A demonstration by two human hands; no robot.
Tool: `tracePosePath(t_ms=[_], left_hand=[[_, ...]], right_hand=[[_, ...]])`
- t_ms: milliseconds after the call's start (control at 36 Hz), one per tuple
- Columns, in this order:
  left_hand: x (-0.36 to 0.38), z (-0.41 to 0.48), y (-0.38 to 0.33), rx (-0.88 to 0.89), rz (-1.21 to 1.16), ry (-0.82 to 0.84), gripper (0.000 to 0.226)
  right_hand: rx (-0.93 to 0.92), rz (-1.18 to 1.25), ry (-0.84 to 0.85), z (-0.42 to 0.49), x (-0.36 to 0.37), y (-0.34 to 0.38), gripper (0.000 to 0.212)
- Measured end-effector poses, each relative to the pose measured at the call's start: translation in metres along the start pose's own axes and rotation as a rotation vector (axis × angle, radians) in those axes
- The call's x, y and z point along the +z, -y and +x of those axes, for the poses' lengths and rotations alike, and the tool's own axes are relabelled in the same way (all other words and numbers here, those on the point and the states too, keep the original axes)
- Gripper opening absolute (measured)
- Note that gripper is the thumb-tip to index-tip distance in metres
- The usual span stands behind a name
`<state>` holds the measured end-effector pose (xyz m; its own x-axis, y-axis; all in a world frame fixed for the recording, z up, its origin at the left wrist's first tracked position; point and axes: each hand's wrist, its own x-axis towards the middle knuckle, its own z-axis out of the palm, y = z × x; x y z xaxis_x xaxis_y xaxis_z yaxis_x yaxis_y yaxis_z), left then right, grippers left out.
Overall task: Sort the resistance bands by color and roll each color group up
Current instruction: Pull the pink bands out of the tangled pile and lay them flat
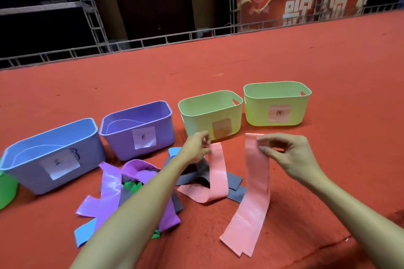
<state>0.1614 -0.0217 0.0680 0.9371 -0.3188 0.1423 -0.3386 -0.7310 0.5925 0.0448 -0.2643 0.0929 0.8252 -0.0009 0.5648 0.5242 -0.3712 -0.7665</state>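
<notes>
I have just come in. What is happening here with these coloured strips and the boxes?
A person is sorting flat resistance bands on a red carpet. The left hand pinches the top of one pink rubber band, and the right hand pinches a second pink rubber band. Both bands hang down to the carpet. Purple, grey, blue and green bands lie in a mixed pile. Four labelled plastic bins stand behind. No band looks rolled yet.

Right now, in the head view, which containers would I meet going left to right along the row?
Green container cut off at the edge → blue bin → purple bin → nearer light-green bin → farther light-green bin.
</notes>
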Motion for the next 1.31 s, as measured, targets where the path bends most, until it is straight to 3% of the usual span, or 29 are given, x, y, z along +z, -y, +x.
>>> tracePosePath(t_ms=[83,333,528,861,1306], left_hand=[[-0.019,-0.016,-0.007,-0.01,-0.085,-0.049,0.039],[-0.091,-0.079,-0.046,0.089,-0.395,-0.257,0.03],[-0.136,-0.119,-0.079,0.205,-0.558,-0.35,0.023],[-0.163,-0.154,-0.109,0.278,-0.725,-0.294,0.017],[-0.163,-0.165,-0.121,0.299,-0.793,-0.275,0.018]], right_hand=[[-0.014,0.028,0.008,0.001,0.006,0.024,0.036],[-0.135,0.05,0.046,0.005,0.02,0.1,0.028],[-0.195,0.093,0.083,0.015,0.036,0.147,0.035],[-0.169,0.302,0.102,0.024,0.059,0.181,0.029],[-0.16,0.286,0.051,0.025,0.054,0.186,0.026]])
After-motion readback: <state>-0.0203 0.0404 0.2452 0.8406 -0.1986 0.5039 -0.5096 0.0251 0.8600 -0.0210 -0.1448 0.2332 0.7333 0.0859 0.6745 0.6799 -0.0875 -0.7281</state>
